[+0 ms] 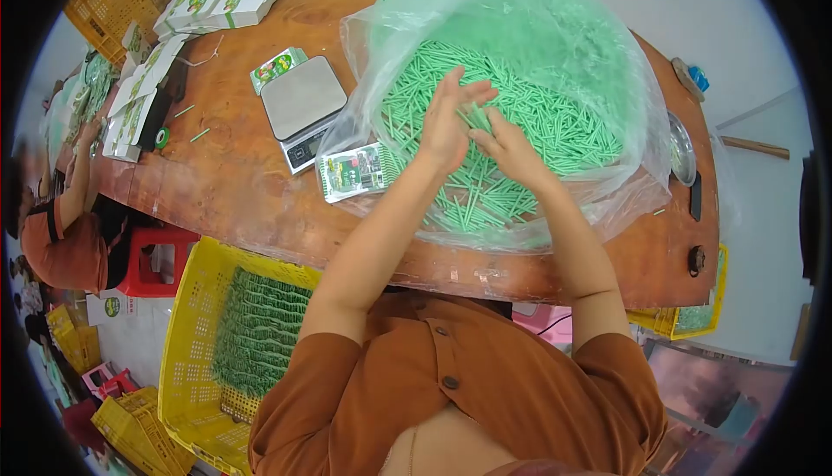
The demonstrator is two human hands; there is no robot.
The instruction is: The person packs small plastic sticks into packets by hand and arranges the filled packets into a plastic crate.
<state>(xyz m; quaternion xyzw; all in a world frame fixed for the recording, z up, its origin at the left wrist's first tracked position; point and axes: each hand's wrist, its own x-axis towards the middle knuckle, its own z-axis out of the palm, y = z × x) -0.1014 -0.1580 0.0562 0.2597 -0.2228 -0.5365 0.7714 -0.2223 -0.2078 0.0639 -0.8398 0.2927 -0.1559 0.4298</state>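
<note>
At one o'clock on the tabletop (234,185), slim pale-green sticks (559,120), beyond our counting, lie in one clear bag (598,51). Above them, our right hand (511,145) grips one small bundle (477,118); our left hand (445,129), fingers spread, stands at its end. Scale (303,99): one, eleven o'clock. Loose sticks (199,135): two, ten o'clock.

Thin green sticks (477,117): your bare right hand (510,146) partly hid them.
Grey-topped square scale (303,101): its display (302,152) was illegibly small.

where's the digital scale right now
In the head view, the digital scale sits on the wooden tabletop, just left of the big clear plastic bag of green sticks.
</note>
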